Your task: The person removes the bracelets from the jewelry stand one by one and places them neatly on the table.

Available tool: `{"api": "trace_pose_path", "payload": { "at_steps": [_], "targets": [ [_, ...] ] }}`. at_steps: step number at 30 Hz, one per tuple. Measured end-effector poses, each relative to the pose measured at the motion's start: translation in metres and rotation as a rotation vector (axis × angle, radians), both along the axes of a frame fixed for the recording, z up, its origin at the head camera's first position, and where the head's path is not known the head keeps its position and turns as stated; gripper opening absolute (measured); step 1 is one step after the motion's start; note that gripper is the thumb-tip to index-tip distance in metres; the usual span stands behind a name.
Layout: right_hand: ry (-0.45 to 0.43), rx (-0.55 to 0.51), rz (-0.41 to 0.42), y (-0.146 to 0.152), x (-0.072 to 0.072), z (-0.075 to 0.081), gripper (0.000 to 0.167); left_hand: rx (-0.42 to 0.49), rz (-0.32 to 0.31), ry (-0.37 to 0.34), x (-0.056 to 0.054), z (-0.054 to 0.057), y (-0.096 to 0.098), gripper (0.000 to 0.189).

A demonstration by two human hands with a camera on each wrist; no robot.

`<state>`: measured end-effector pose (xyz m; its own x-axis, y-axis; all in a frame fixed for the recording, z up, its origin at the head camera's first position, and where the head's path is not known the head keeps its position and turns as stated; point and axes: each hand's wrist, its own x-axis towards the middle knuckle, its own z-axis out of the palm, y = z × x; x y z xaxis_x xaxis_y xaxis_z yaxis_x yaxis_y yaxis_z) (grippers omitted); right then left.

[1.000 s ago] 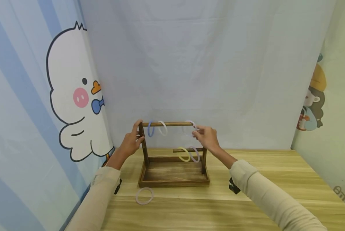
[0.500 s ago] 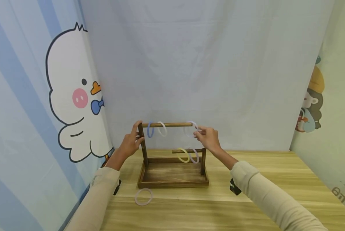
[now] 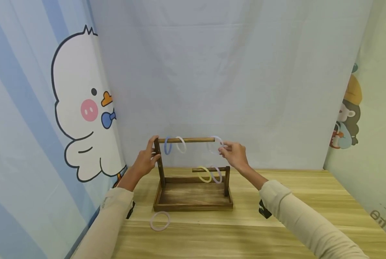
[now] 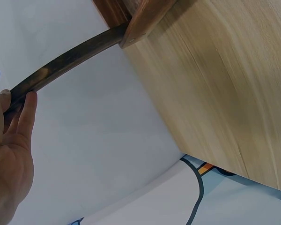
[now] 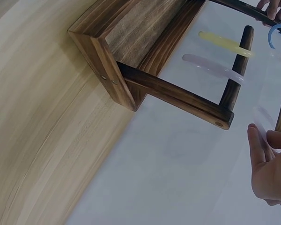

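Observation:
A dark wooden rack [image 3: 193, 207] with two horizontal bars stands on the table. My left hand [image 3: 146, 158] grips the top of its left post [image 4: 68, 58]. Beside the free right end of the upper bar, my right hand [image 3: 234, 154] pinches a pale lilac ring [image 3: 219, 138] between thumb and fingers. Whether that ring still encircles the bar tip, I cannot tell. Farther left on the same bar hang a blue ring [image 3: 165, 146] and a white ring [image 3: 183, 145]. A yellow ring [image 3: 207, 179] and a light purple ring [image 3: 219, 179] hang on the lower bar.
Flat on the wood-grain table [image 3: 277, 230], a pale pink ring [image 3: 151, 223] lies in front of the rack's tray base. A grey-white curtain [image 3: 238, 72] hangs behind. Printed cloth with a cartoon bird [image 3: 74, 72] closes off the left side.
My right hand has shifted slightly right, carrying the lilac ring outward along the upper bar's end, so the bar tip now shows. My left hand keeps its grip on the post.

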<state>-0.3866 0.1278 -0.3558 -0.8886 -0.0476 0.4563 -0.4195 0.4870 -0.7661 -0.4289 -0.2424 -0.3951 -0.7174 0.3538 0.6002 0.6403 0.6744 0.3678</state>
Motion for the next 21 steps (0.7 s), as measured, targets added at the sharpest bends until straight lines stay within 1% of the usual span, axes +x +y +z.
{"api": "trace_pose_path", "payload": {
  "at_steps": [6,13,18,21],
  "targets": [
    [0.005,0.023,-0.003,0.005,-0.002,-0.003,0.034,0.001,0.007,-0.006,0.002,0.0,0.001,0.077],
    [-0.025,0.02,-0.011,0.008,-0.003,-0.007,0.034,-0.007,0.026,-0.038,0.002,0.001,0.001,0.076],
    [-0.051,0.003,0.007,0.009,-0.001,-0.01,0.036,-0.006,0.031,-0.057,0.002,0.002,0.002,0.075],
    [-0.058,0.007,0.018,0.009,0.0,-0.011,0.035,-0.007,0.028,-0.055,0.002,0.002,0.002,0.074]
  ]
}}
